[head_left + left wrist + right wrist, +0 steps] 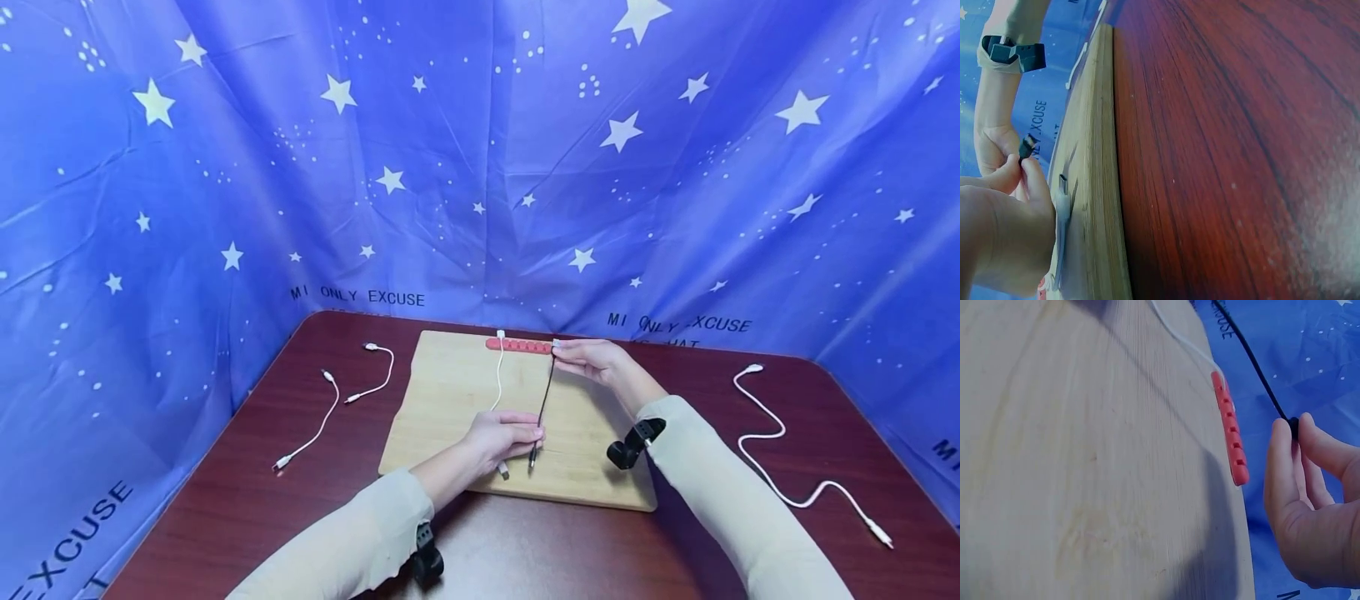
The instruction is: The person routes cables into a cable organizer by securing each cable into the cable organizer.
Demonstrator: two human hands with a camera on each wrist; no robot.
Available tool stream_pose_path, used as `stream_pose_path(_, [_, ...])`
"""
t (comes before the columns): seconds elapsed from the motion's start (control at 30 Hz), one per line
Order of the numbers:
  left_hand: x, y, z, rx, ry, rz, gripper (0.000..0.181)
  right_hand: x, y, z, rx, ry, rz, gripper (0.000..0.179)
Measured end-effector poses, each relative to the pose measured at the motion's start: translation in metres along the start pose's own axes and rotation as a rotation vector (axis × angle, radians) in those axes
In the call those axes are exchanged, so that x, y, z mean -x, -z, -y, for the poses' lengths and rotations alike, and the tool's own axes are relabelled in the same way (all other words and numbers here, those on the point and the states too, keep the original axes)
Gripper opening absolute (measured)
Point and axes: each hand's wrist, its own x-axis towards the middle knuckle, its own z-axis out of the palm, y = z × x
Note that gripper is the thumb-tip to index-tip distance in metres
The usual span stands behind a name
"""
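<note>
A black charging cable [548, 388] runs taut between my two hands over the wooden board [438, 400]. My left hand [502, 437] pinches it just behind its front plug [1027, 147], which sticks out past the fingertips. Higher up, my right hand [596, 360] pinches the connector at the other end, beside the right end of a red cable holder strip [525, 346]. In the right wrist view the cable stands off the board. A white cable [499, 375] sits in the strip's leftmost slot and runs down under my left hand, its plug [1064, 186] showing at the board's front.
Two short white cables [384, 375] [321, 427] lie on the dark red table [247, 517] left of the board. A longer white cable [776, 433] curves across the table on the right. A blue starry curtain [480, 167] hangs behind.
</note>
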Motion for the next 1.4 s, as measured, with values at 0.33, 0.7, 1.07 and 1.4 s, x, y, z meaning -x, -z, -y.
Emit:
stream_pose_path(0.33, [-0.005,-0.001,-0.007,-0.036,-0.034,-0.074,0.035,-0.020,-0.008,0.002,0.018,0.013,-0.129,0.056])
stream_pose_path(0.7, [-0.006,0.004,-0.011,-0.052,-0.065,-0.117,0.034,-0.031,-0.022,0.003,-0.047,0.016,-0.167,0.057])
stream_pose_path(1.07, [-0.014,0.012,-0.019,-0.057,-0.065,-0.163,0.032,-0.045,-0.033,0.001,0.046,0.107,-0.276,0.050])
stream_pose_path(1.4, [-0.027,0.014,-0.016,-0.099,-0.084,-0.245,0.031,-0.065,-0.040,-0.006,0.108,0.157,-0.340,0.046])
